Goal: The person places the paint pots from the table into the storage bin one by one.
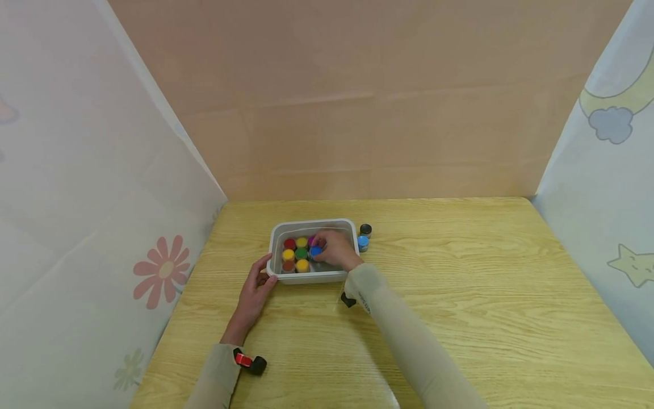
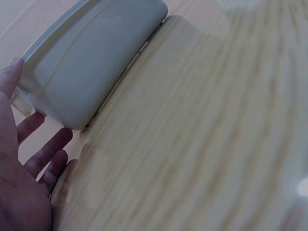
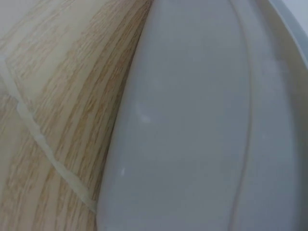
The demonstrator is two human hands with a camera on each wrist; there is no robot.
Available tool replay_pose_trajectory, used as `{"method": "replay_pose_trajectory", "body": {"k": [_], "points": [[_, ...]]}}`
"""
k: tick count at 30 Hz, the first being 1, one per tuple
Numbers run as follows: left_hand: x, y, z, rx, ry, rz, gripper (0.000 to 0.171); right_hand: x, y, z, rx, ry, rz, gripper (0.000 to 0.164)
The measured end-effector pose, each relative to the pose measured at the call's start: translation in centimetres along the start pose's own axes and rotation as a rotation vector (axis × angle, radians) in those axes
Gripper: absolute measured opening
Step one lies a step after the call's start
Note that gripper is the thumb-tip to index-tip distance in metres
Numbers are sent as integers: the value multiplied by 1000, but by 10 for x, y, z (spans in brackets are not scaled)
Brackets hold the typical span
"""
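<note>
A light grey plastic tub [image 1: 311, 278] stands on the table with small paint jars inside, their lids red, yellow, green, brown, purple and blue. At the tub's front left corner my left hand [image 1: 254, 291] grips it, thumb at the rim; in the left wrist view the fingers of that hand [image 2: 24, 178] reach to the tub's outer wall [image 2: 96, 57]. My right hand [image 1: 334, 250] is inside the tub on its right side and pinches a blue-lidded paint jar [image 1: 315, 250]. The right wrist view shows the tub's outer wall [image 3: 192, 120] but not the hand.
Just right of the tub stand a black-lidded jar [image 1: 365, 230] and a light-blue-lidded jar [image 1: 363, 243]. The wooden table [image 1: 485, 295] meets a tan panel [image 1: 378, 136] at the back and printed white sheets at both sides.
</note>
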State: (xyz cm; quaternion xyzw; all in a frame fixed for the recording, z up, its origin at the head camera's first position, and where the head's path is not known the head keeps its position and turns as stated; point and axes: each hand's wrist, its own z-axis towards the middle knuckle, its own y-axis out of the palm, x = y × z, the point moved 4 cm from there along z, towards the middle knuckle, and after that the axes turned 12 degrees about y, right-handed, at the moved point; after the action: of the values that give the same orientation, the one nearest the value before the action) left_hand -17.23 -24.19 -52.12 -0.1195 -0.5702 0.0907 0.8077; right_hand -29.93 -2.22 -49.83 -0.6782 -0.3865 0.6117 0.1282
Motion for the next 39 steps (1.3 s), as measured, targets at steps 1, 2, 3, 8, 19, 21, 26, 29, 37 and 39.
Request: {"method": "replay_pose_trajectory", "body": {"k": [1,2,3,8,19,21,26,29,37,39], "points": [[0,0,0,3,0,-4,56,-1,0,0,-3,-1,-5,27],[-1,0,0,5,4,-9,56,-1,0,-1,-5,0,-10,27],[-2,0,0,5,8,-12,56,-2,-1,-1,-9,-1,-12,26],[-3,0,-1,10,11,-19,56,-2,1,-2,-13,-6,-18,26],[-1,0,-2,11,-11,-28,56,-2,2,-4,-23,8,-8,27],[0,0,-3,11,-9,-30,56,-2,1,-4,-25,14,-6,27],[2,0,-3,9,-10,-24,56,-3,1,-5,-22,14,-1,28],[2,0,-3,8,-9,-22,56,-3,0,-5,-18,12,1,28],[2,1,-2,6,3,-21,56,-2,1,-4,-18,18,4,26],[3,1,-2,8,1,-23,56,-2,0,-3,-18,18,1,25]]}}
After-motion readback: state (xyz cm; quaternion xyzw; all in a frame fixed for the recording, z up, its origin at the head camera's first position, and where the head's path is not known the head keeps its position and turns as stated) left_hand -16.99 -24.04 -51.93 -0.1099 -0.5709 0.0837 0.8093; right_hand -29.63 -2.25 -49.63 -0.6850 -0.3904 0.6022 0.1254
